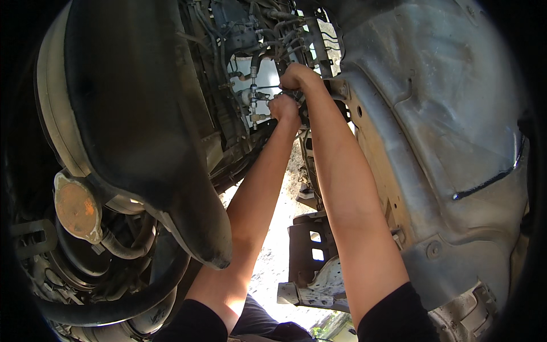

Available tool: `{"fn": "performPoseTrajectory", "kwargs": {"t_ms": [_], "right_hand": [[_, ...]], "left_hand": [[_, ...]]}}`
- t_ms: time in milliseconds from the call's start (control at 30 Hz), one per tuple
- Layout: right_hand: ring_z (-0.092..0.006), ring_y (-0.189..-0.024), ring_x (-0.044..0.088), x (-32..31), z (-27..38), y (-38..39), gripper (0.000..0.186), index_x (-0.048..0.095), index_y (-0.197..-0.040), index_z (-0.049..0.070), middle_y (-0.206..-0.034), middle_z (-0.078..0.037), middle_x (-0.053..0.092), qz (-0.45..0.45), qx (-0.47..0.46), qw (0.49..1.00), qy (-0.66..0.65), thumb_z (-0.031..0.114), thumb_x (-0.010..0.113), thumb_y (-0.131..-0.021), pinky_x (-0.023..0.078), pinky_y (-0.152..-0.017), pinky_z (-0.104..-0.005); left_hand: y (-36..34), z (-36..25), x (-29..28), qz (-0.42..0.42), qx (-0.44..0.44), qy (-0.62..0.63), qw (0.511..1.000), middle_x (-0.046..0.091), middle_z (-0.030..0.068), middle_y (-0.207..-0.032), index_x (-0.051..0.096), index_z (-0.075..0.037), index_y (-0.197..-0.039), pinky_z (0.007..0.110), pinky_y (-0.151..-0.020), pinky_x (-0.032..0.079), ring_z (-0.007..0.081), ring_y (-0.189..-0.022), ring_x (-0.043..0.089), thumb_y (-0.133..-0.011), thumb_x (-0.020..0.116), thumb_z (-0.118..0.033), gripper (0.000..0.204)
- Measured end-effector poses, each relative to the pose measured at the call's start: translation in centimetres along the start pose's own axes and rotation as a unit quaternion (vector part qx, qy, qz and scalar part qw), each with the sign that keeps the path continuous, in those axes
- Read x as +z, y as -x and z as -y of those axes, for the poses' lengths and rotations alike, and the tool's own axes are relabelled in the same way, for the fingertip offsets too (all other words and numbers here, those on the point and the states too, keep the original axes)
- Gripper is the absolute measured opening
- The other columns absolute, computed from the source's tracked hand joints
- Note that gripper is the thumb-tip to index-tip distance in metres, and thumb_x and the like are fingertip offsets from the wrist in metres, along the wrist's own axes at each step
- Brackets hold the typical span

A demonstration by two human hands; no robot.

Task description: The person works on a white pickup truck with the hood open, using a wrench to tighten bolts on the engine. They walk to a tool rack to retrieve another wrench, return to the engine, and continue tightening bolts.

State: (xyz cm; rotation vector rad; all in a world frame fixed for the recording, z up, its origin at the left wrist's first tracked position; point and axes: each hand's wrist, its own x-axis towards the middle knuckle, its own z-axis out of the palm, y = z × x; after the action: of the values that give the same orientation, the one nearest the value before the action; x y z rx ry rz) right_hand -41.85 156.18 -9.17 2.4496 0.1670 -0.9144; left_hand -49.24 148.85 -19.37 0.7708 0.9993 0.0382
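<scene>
I look up into the underside of a vehicle. Both my arms reach far up into the engine bay. My left hand [284,106] is closed into a fist around something small beside a cluster of metal pipes and fittings [253,97]; what it grips is hidden. My right hand [297,76] sits just above it, fingers curled around a thin metal rod or tool [268,87] that points left toward the fittings. The two hands almost touch. Black sleeves cover my upper arms at the lower edge.
A large dark panel [137,114] fills the left side. An orange round cap [77,208] and black rubber hoses [119,245] sit lower left. A grey wheel-arch liner [444,142] covers the right. A metal bracket [310,251] hangs between my forearms, with sunlit ground showing below.
</scene>
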Motion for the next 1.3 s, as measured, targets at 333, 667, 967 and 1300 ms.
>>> {"fn": "performPoseTrajectory", "kwargs": {"t_ms": [333, 667, 967, 1300], "right_hand": [[-0.0286, -0.116, 0.063, -1.0, 0.6, 0.4, 0.04, 0.07, -0.117, 0.01, -0.125, -0.014, 0.065, 0.047, -0.025, 0.999, 0.004, 0.021, 0.061, -0.08, 0.048, -0.096, -0.0412], [-0.0295, -0.125, 0.057, 0.7, 1.1, -0.7, 0.047, 0.067, -0.123, 0.008, -0.132, -0.015, 0.061, 0.004, -0.03, 0.999, 0.041, 0.017, 0.058, -0.078, 0.046, -0.101, -0.0415], [-0.0284, -0.122, 0.061, 0.0, 3.8, 2.5, 0.044, 0.069, -0.121, 0.013, -0.129, -0.01, 0.065, -0.029, -0.05, 0.993, 0.101, 0.018, 0.062, -0.078, 0.049, -0.096, -0.041], [-0.0277, -0.12, 0.061, -2.6, 4.8, 7.0, 0.039, 0.072, -0.116, 0.014, -0.126, -0.011, 0.066, -0.01, -0.019, 0.997, 0.072, 0.017, 0.06, -0.078, 0.049, -0.097, -0.0383]], "left_hand": [[2.0, -5.0, 0.4, -0.107, -0.224, -0.012, 0.969, 0.066, 0.0172, -0.103, 0.06, -0.001, -0.105, 0.036, -0.06, 0.056, 0.0268, -0.088, 0.07, -0.092, 0.062, -0.026, 0.029], [-3.1, 1.0, 4.8, -0.145, -0.042, -0.438, 0.886, 0.066, 0.0047, -0.085, 0.07, -0.014, -0.081, 0.028, -0.05, 0.048, 0.0175, -0.074, 0.065, -0.091, 0.06, -0.041, 0.031], [-0.8, -1.2, 3.5, -0.081, 0.025, -0.471, 0.878, 0.067, 0.0062, -0.088, 0.067, -0.011, -0.087, 0.033, -0.054, 0.05, 0.0219, -0.076, 0.065, -0.089, 0.061, -0.036, 0.026], [0.0, -1.8, 0.8, -0.026, 0.034, -0.458, 0.888, 0.069, 0.0149, -0.095, 0.063, -0.001, -0.097, 0.039, -0.059, 0.055, 0.0292, -0.082, 0.069, -0.088, 0.061, -0.023, 0.023]]}}
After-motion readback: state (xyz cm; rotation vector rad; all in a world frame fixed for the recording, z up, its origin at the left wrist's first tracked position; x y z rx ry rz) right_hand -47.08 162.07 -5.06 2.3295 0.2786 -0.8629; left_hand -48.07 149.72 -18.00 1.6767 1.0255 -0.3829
